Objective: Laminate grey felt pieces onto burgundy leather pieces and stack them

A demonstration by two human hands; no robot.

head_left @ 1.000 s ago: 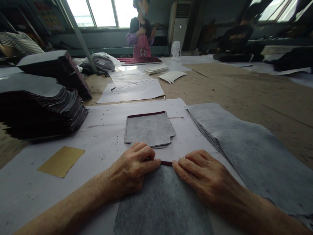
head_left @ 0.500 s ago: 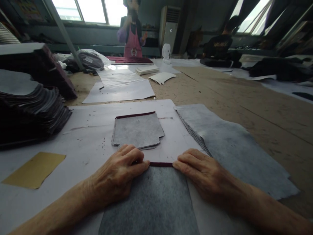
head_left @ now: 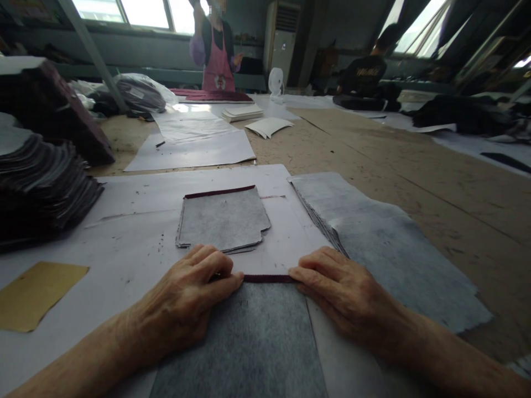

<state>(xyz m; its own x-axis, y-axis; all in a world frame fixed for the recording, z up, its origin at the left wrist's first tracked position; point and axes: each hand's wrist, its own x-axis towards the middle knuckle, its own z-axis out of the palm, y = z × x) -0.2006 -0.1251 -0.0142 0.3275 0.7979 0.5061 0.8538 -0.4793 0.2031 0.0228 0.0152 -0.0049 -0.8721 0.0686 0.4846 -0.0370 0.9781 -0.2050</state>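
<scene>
A grey fabric piece (head_left: 249, 337) lies in front of me, its far edge folded over into a narrow maroon strip (head_left: 267, 278). My left hand (head_left: 194, 298) pinches the left end of that fold between thumb and curled fingers. At the right end, my right hand (head_left: 340, 287) presses the fold with its fingers together. Just beyond my hands rests a small stack of grey fabric pieces (head_left: 224, 218), the top one with a maroon folded far edge. To the right, a larger stack of grey fabric pieces (head_left: 385, 237) lies fanned at its left edge.
White paper (head_left: 133, 193) covers the table under the work. A tan card (head_left: 41, 296) lies at left, near tall stacks of dark cut pieces (head_left: 41, 182). Farther back are white sheets (head_left: 191, 152), a small white fan (head_left: 276, 83), and a person in a pink apron (head_left: 218, 61). Another person (head_left: 365, 72) sits at right.
My view has shifted slightly, so most things appear farther left. My right hand has moved a little outward along the fold, and more of the maroon strip shows between my hands.
</scene>
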